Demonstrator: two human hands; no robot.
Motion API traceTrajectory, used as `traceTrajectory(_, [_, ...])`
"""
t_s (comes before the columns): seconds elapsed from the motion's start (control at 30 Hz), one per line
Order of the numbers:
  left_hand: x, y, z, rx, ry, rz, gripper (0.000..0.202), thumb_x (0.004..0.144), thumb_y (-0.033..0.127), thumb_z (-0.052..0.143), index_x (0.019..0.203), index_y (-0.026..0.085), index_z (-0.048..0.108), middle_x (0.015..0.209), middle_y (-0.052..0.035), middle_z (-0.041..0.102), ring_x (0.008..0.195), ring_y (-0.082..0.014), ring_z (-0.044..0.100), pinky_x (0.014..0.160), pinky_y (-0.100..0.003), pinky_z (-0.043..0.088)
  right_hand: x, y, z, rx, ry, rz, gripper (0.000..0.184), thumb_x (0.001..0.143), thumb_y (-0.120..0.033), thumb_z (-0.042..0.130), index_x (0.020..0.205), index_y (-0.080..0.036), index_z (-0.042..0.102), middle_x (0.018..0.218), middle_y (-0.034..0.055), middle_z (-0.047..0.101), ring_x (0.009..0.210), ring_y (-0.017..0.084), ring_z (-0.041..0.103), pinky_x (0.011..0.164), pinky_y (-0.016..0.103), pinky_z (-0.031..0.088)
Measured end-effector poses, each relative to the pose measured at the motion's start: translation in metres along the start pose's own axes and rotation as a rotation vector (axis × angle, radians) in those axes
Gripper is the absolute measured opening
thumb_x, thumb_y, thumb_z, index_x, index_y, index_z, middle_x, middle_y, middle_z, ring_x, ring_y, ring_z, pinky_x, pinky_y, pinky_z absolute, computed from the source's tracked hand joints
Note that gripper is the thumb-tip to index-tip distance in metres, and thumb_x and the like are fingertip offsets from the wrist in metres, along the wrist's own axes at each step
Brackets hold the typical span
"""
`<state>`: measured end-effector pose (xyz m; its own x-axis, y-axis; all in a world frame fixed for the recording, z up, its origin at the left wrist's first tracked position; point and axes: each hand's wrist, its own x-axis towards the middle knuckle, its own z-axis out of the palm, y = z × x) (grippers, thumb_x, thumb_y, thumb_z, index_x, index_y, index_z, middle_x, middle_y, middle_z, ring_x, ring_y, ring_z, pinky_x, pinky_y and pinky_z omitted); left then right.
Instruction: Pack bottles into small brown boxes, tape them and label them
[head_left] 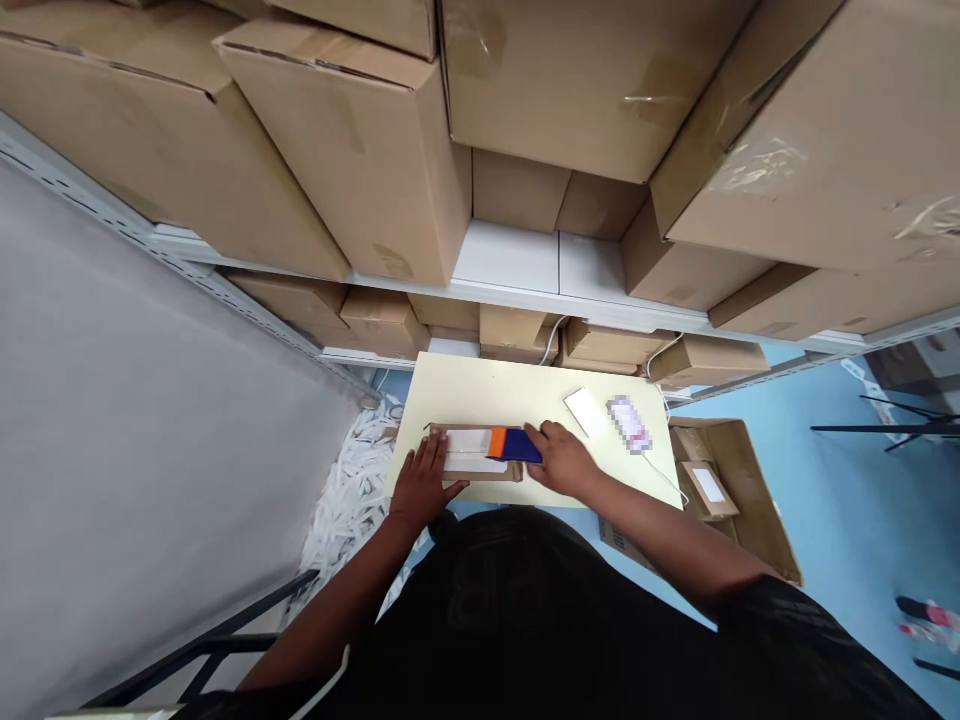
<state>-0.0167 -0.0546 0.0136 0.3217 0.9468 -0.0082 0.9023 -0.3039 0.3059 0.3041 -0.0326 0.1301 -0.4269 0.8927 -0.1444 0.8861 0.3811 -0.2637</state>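
A narrow brown cardboard box (511,476) with a white area (466,450) along its middle lies lengthwise on the pale yellow table, close to my body. My left hand (421,485) presses on its left end, fingers stretched out and thumb apart, holding nothing. At the right end, my right hand (559,457) grips a flat blue and orange object (519,446). The object's orange end points left over the white area. Its right part is hidden under my fingers, and I cannot make out its exact kind.
On the table (457,385) lie a white card (585,411) and a blurred-out phone-like thing (628,424) with a white cable. Shelves (517,260) of cardboard boxes rise ahead. Shredded paper (341,490) covers the floor at left; an open carton (761,500) stands at right.
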Motion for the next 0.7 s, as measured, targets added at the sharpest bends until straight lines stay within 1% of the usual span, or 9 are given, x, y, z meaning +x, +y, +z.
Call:
traceTrajectory(0.13, [0.002, 0.002, -0.002, -0.069, -0.012, -0.009, 0.101, 0.088, 0.068, 0.061, 0.167, 0.016, 0.023, 0.171, -0.0186, 0.021, 0.154, -0.0412, 0.031, 0.123, -0.055, 0.028, -0.042, 0.066, -0.008, -0.012, 0.053, 0.017, 0.066, 0.094, -0.046, 0.062, 0.150, -0.011, 0.051, 0.118, 0.0162, 0.058, 0.108, 0.030, 0.055, 0.097, 0.044, 0.050])
traceTrajectory(0.2, [0.003, 0.002, -0.003, -0.115, -0.016, -0.013, 0.102, 0.087, 0.068, 0.064, 0.166, 0.018, 0.024, 0.171, -0.0175, 0.020, 0.154, -0.0407, 0.030, 0.124, -0.053, 0.028, -0.056, 0.090, -0.005, -0.047, 0.041, -0.008, 0.066, 0.095, -0.048, 0.060, 0.150, -0.013, 0.051, 0.114, 0.0156, 0.059, 0.106, 0.031, 0.056, 0.096, 0.045, 0.050])
traceTrajectory(0.23, [0.003, 0.003, -0.004, -0.135, -0.015, -0.012, 0.102, 0.086, 0.067, 0.065, 0.166, 0.018, 0.025, 0.172, -0.0173, 0.020, 0.154, -0.0405, 0.030, 0.124, -0.053, 0.028, -0.059, 0.098, -0.002, -0.065, 0.024, -0.023, 0.066, 0.096, -0.050, 0.058, 0.151, -0.014, 0.051, 0.113, 0.0154, 0.059, 0.106, 0.031, 0.055, 0.096, 0.045, 0.050])
traceTrajectory(0.27, [0.003, 0.003, -0.005, -0.150, -0.014, -0.012, 0.102, 0.086, 0.067, 0.066, 0.166, 0.018, 0.026, 0.171, -0.0176, 0.020, 0.155, -0.0405, 0.029, 0.125, -0.052, 0.027, -0.060, 0.103, 0.003, -0.080, 0.001, -0.038, 0.066, 0.097, -0.051, 0.057, 0.152, -0.015, 0.051, 0.112, 0.0153, 0.060, 0.105, 0.031, 0.056, 0.095, 0.045, 0.049])
traceTrajectory(0.33, [0.004, 0.004, -0.005, -0.165, -0.014, -0.008, 0.101, 0.086, 0.066, 0.066, 0.165, 0.016, 0.028, 0.171, -0.0185, 0.020, 0.155, -0.0403, 0.028, 0.125, -0.052, 0.027, -0.054, 0.104, 0.014, -0.100, -0.049, -0.062, 0.066, 0.097, -0.051, 0.056, 0.152, -0.015, 0.051, 0.112, 0.0155, 0.061, 0.103, 0.031, 0.056, 0.093, 0.044, 0.049])
traceTrajectory(0.43, [0.003, 0.005, -0.006, -0.168, -0.021, -0.001, 0.101, 0.086, 0.064, 0.067, 0.165, 0.015, 0.027, 0.172, -0.0191, 0.018, 0.156, -0.0396, 0.027, 0.125, -0.052, 0.028, -0.033, 0.095, 0.032, -0.092, -0.111, -0.072, 0.066, 0.097, -0.050, 0.057, 0.153, -0.015, 0.051, 0.114, 0.0157, 0.063, 0.101, 0.030, 0.058, 0.091, 0.041, 0.049])
traceTrajectory(0.5, [0.003, 0.005, -0.005, -0.170, -0.021, 0.009, 0.102, 0.086, 0.062, 0.068, 0.165, 0.015, 0.024, 0.172, -0.0190, 0.016, 0.157, -0.0390, 0.024, 0.125, -0.052, 0.028, -0.017, 0.090, 0.042, -0.051, -0.164, -0.049, 0.069, 0.094, -0.050, 0.061, 0.153, -0.017, 0.050, 0.116, 0.0150, 0.064, 0.101, 0.029, 0.061, 0.089, 0.038, 0.049])
traceTrajectory(0.6, [0.002, 0.004, -0.003, -0.180, -0.009, 0.019, 0.104, 0.086, 0.059, 0.070, 0.166, 0.014, 0.021, 0.173, -0.0190, 0.013, 0.158, -0.0386, 0.021, 0.126, -0.053, 0.027, -0.001, 0.091, 0.055, 0.084, -0.289, 0.052, 0.071, 0.086, -0.051, 0.069, 0.148, -0.019, 0.057, 0.115, 0.0131, 0.066, 0.098, 0.026, 0.066, 0.085, 0.033, 0.049])
traceTrajectory(0.7, [0.001, 0.004, -0.002, -0.203, 0.000, 0.021, 0.106, 0.085, 0.057, 0.072, 0.166, 0.015, 0.018, 0.173, -0.0187, 0.011, 0.158, -0.0383, 0.018, 0.126, -0.053, 0.027, -0.002, 0.103, 0.069, 0.250, -0.387, 0.262, 0.064, 0.080, -0.050, 0.076, 0.136, -0.020, 0.068, 0.111, 0.0120, 0.071, 0.099, 0.028, 0.069, 0.084, 0.033, 0.050])
